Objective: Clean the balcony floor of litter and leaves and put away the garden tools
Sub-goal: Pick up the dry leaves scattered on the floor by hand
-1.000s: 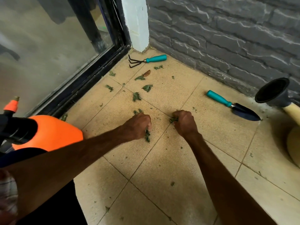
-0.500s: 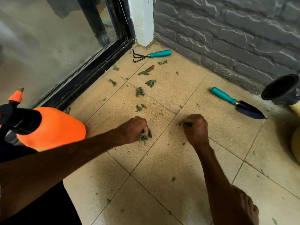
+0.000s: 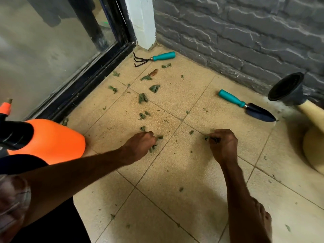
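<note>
Several torn green leaf bits (image 3: 142, 98) lie scattered over the beige tiled floor (image 3: 175, 172). My left hand (image 3: 140, 146) is curled low on the floor, and green leaf pieces stick out from under its fingers. To the right, my right hand (image 3: 223, 142) pinches a small clump of leaves against the tile. A teal-handled hand rake (image 3: 154, 57) lies in the far corner. Near the grey wall on the right lies a teal-handled trowel (image 3: 249, 106) with a dark blade.
An orange sprayer bottle (image 3: 50, 139) with a black top stands at my left, by the black door frame (image 3: 84, 81). A tipped black pot (image 3: 287, 88) and a pale wooden object (image 3: 313, 137) sit at the right. A brown leaf (image 3: 154, 72) lies near the rake. My bare foot (image 3: 263, 221) is at the bottom right.
Both hands stayed low on the floor and shifted a little while gathering leaf bits. The right hand drew slightly back towards me. The view moved a bit closer to the floor.
</note>
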